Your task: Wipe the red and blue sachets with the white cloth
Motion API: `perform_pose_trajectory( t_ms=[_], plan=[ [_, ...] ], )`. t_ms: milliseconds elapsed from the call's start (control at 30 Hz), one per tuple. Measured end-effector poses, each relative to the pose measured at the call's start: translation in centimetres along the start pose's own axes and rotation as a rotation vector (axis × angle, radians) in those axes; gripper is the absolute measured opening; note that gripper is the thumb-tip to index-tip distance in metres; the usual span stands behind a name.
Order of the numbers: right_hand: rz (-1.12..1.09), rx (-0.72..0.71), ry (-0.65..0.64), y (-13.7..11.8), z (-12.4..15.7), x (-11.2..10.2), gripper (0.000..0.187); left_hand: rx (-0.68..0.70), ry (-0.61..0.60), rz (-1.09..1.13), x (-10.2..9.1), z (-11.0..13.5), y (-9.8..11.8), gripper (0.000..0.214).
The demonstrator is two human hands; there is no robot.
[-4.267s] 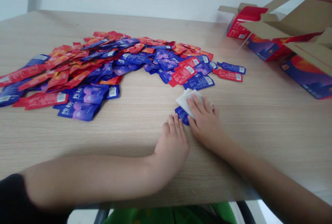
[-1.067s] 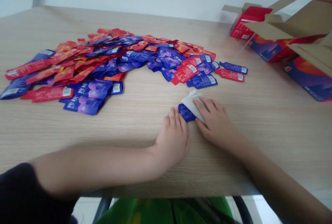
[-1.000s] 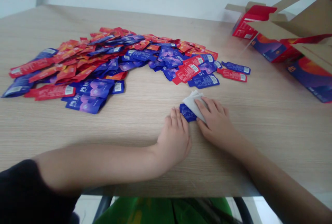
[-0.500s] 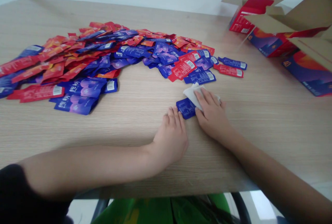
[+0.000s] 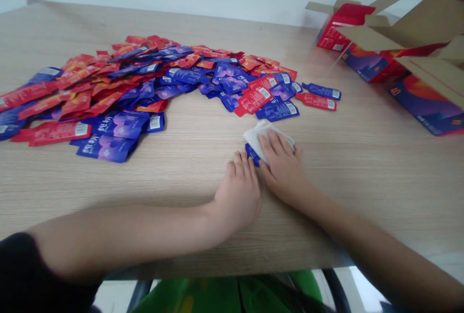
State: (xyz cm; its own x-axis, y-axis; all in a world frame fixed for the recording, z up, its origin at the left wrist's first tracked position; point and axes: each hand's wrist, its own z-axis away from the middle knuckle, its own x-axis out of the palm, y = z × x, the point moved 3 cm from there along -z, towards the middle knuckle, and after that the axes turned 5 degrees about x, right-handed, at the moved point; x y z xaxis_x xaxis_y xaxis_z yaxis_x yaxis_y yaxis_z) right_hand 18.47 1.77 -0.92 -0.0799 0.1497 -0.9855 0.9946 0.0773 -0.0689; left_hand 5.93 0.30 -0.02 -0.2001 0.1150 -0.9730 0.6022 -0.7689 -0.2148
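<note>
A blue sachet (image 5: 251,155) lies flat on the table in front of me, most of it covered by a folded white cloth (image 5: 256,137). The fingertips of my left hand (image 5: 239,189) hold down the sachet's left end, fingers close together. My right hand (image 5: 284,168) presses the cloth onto the sachet with its fingers over it. Just beyond the cloth are another blue sachet (image 5: 277,109) and a red sachet (image 5: 255,100), at the near edge of the pile.
A wide heap of red and blue sachets (image 5: 145,73) spreads across the left and middle of the table (image 5: 195,153). Open cartons stand at the right: a red one (image 5: 331,32) at the back, a blue and red one (image 5: 369,61), and another (image 5: 424,102) nearer.
My right hand has slid left with the cloth, which now covers more of the blue sachet. My left hand stays at the sachet's end. The view has shifted slightly.
</note>
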Motion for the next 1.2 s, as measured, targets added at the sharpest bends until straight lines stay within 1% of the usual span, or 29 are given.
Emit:
perform_pose_trajectory(
  t_ms=[67, 100, 133, 167, 267, 300, 333, 367, 467, 500, 533, 567, 600, 700, 733, 767, 800, 833, 933, 967, 1000, 1033, 1133, 1167, 1200],
  plan=[
    [-0.013, -0.102, -0.031, -1.1, 0.4, 0.0, 0.056, 0.004, -0.005, 0.030, 0.0, 0.0, -0.1, 0.060],
    [-0.024, -0.128, -0.045, -1.1, 0.4, -0.1, 0.056, 0.004, -0.003, 0.039, 0.0, 0.0, -0.1, 0.060],
    [-0.035, -0.120, -0.051, -0.8, 0.3, -0.1, 0.056, 0.002, 0.005, 0.041, 0.0, 0.0, -0.1, 0.061],
    [-0.042, -0.077, -0.047, -0.1, 0.0, -0.2, 0.057, 0.000, 0.016, 0.036, 0.0, 0.0, -0.1, 0.063],
    [-0.045, 0.116, -0.004, 2.2, -0.8, -0.2, 0.058, -0.002, 0.032, 0.019, 0.2, 0.0, 0.1, 0.068],
    [-0.043, 0.154, 0.015, 2.5, -0.9, -0.2, 0.058, -0.002, 0.028, 0.018, 0.2, 0.0, 0.1, 0.069],
    [-0.042, 0.155, 0.025, 2.3, -0.8, -0.2, 0.058, -0.003, 0.021, 0.018, 0.2, 0.0, 0.1, 0.068],
    [-0.045, 0.115, 0.022, 1.8, -0.7, -0.1, 0.057, -0.001, 0.012, 0.021, 0.1, 0.0, 0.1, 0.067],
    [-0.070, -0.082, -0.027, -0.6, 0.1, -0.1, 0.056, 0.019, -0.007, 0.052, -0.1, 0.0, 0.0, 0.060],
    [-0.082, -0.128, -0.047, -1.0, 0.2, -0.1, 0.056, 0.024, -0.006, 0.058, -0.2, 0.0, -0.1, 0.059],
    [-0.091, -0.143, -0.060, -1.0, 0.2, -0.2, 0.057, 0.023, -0.001, 0.056, -0.2, 0.0, -0.1, 0.059],
    [-0.095, -0.123, -0.064, -0.6, 0.1, -0.3, 0.057, 0.018, 0.006, 0.047, -0.2, 0.0, -0.1, 0.060],
    [-0.095, -0.073, -0.059, 0.2, -0.2, -0.3, 0.057, 0.011, 0.012, 0.033, -0.2, 0.0, -0.1, 0.062],
    [-0.075, 0.142, -0.010, 3.1, -1.1, -0.3, 0.057, 0.002, 0.014, 0.010, 0.1, 0.0, 0.0, 0.067],
    [-0.064, 0.193, 0.008, 3.6, -1.2, -0.3, 0.058, 0.002, 0.012, 0.012, 0.2, 0.0, 0.1, 0.067],
    [-0.053, 0.211, 0.019, 3.6, -1.2, -0.2, 0.058, -0.001, 0.011, 0.015, 0.2, 0.0, 0.1, 0.067],
    [-0.044, 0.195, 0.026, 3.2, -1.1, -0.2, 0.058, -0.004, 0.010, 0.019, 0.2, 0.0, 0.1, 0.067],
    [-0.039, 0.143, 0.024, 2.4, -0.8, -0.1, 0.057, -0.003, 0.007, 0.025, 0.1, 0.0, 0.1, 0.066],
    [-0.062, -0.095, -0.013, -0.4, 0.0, 0.0, 0.056, 0.014, -0.008, 0.047, 0.0, -0.1, 0.0, 0.063],
    [-0.076, -0.149, -0.031, -0.8, 0.2, -0.1, 0.056, 0.018, -0.010, 0.049, -0.1, -0.1, -0.1, 0.063],
    [-0.087, -0.164, -0.044, -0.7, 0.2, -0.1, 0.056, 0.019, -0.006, 0.046, -0.1, -0.1, -0.1, 0.063],
    [-0.091, -0.135, -0.049, -0.2, 0.0, -0.2, 0.056, 0.017, 0.001, 0.038, -0.1, -0.1, -0.1, 0.064],
    [-0.076, 0.109, -0.019, 2.7, -1.0, -0.2, 0.058, 0.016, 0.018, 0.010, 0.1, -0.2, -0.1, 0.068],
    [-0.070, 0.178, -0.003, 3.6, -1.2, -0.2, 0.058, 0.018, 0.018, 0.006, 0.2, -0.2, -0.1, 0.069],
    [-0.066, 0.215, 0.013, 4.1, -1.3, -0.2, 0.058, 0.017, 0.017, 0.002, 0.3, -0.1, 0.0, 0.069]
  ],
)
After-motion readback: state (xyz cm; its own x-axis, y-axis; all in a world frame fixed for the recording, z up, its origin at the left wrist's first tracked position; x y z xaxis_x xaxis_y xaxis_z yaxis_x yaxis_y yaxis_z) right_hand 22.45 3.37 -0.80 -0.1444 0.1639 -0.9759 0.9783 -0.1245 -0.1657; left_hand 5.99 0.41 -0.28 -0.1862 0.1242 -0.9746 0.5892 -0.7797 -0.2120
